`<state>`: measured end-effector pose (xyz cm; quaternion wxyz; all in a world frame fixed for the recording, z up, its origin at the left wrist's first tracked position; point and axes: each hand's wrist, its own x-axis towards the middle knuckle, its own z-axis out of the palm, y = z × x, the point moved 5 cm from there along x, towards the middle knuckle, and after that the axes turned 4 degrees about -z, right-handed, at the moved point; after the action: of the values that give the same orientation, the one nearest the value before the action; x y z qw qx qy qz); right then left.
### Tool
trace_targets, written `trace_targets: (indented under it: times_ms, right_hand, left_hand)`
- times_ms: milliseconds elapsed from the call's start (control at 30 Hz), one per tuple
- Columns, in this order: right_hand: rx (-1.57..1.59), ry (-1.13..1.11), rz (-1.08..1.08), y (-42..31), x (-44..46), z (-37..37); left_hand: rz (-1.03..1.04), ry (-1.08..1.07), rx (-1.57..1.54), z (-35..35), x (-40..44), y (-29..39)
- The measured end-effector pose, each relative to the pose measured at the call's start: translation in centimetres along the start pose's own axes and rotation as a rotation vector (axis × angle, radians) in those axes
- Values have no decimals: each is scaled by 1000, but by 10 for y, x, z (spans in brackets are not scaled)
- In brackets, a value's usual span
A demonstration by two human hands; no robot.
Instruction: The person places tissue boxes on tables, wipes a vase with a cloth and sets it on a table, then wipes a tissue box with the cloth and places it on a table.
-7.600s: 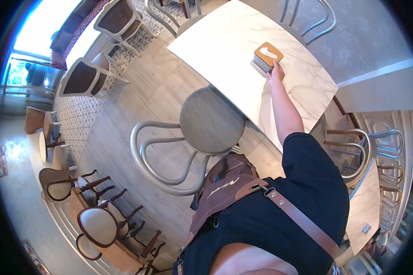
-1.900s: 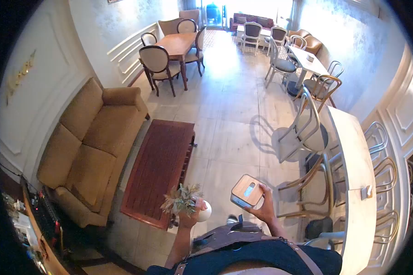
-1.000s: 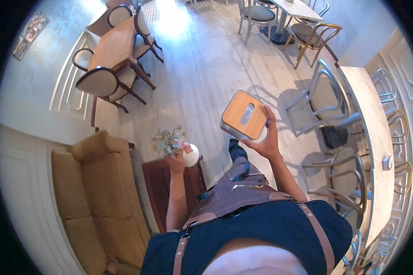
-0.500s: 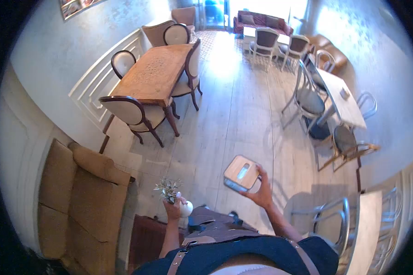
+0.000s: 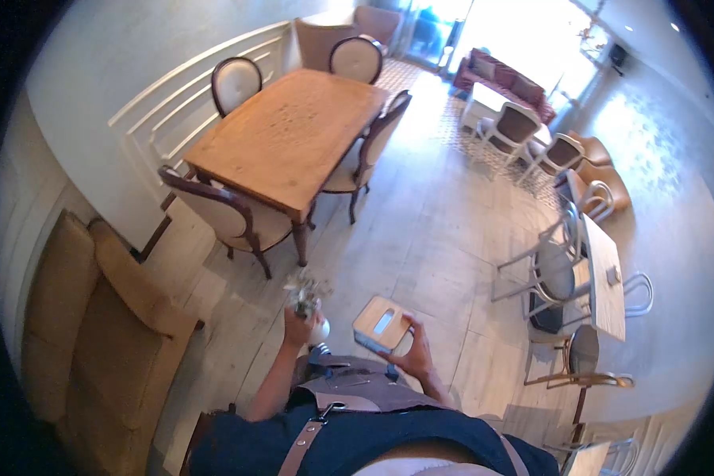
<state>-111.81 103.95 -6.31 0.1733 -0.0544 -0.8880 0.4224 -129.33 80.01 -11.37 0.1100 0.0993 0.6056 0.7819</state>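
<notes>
My left hand [image 5: 297, 325] is wrapped round a small white vase [image 5: 319, 330] with a sprig of grey-green leaves [image 5: 306, 290] standing out of its top. To its right, my right hand [image 5: 414, 349] grips the right side of a square tissue box [image 5: 382, 324]. The box has a light wooden lid with an oblong slot, and its side walls look grey. Both things are held up in front of my apron, above the floor, apart from each other. My left fingers are partly hidden by the vase and leaves.
Ahead on the left stands a wooden table [image 5: 289, 135] with several padded chairs. A brown sofa [image 5: 123, 357] is at the near left. On the right, a narrow pale table [image 5: 604, 278] has metal chairs around it and a small box [image 5: 613, 274] on top.
The view has moved forward and turned left, so the wooden table looks nearer and the dark red low table has almost left the view. Both hands keep their holds.
</notes>
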Motion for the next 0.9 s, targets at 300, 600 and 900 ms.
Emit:
trace_targets:
  times_ms: [300, 600, 900]
  right_hand:
    - [51, 29, -87, 69, 269, 63]
    - [3, -56, -140, 141, 678, 195]
    - [-43, -94, 15, 215, 985, 363]
  left_hand:
    - [114, 96, 10, -80, 146, 33]
    - [13, 766, 98, -133, 188, 10]
    - [-130, 1316, -57, -62, 276, 9]
